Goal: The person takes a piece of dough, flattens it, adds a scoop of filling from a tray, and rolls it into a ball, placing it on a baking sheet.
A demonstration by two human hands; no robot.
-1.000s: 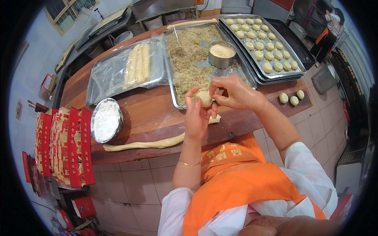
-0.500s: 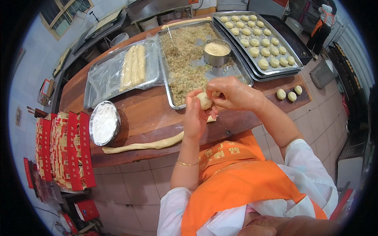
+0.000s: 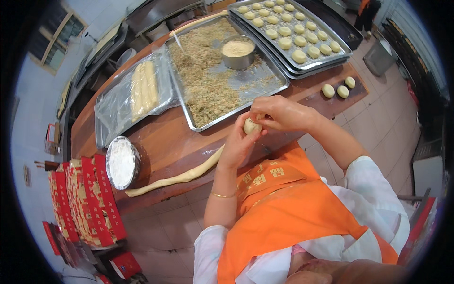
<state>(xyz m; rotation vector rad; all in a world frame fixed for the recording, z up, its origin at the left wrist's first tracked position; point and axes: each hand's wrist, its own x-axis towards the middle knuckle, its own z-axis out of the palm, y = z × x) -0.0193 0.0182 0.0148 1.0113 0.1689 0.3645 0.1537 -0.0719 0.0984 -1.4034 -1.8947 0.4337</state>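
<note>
Carefully, a worker's left hand (image 3: 236,144) cups a pale dough ball (image 3: 251,126), its fingers curled around it, above the near side of a wooden table (image 3: 163,137). The right hand (image 3: 265,116) closes in from the other side, thumb and fingers bent together at the ball; whether they pinch the dough or merely touch it cannot be told. The worker wears an orange apron (image 3: 293,213) over white sleeves, with a thin bracelet (image 3: 222,195) on the left wrist.

Just beyond the hands, a metal tray (image 3: 257,90) is partly covered with crumbly filling (image 3: 203,71), and a round tin (image 3: 240,62) of pale crumbs sits in it. A rope of dough (image 3: 182,178) lies along the table's near edge, running leftward from the left forearm. Near its far end stands a bowl (image 3: 136,161) of white flour; behind that, dough strips (image 3: 144,90) lie under clear plastic on another tray. To the right, three dough rounds (image 3: 343,92) sit at the table's corner, near stacked trays (image 3: 279,61) topped with rows more. Red packages (image 3: 87,203) stand at left; a co-worker (image 3: 368,14) is partly visible at upper right.
</note>
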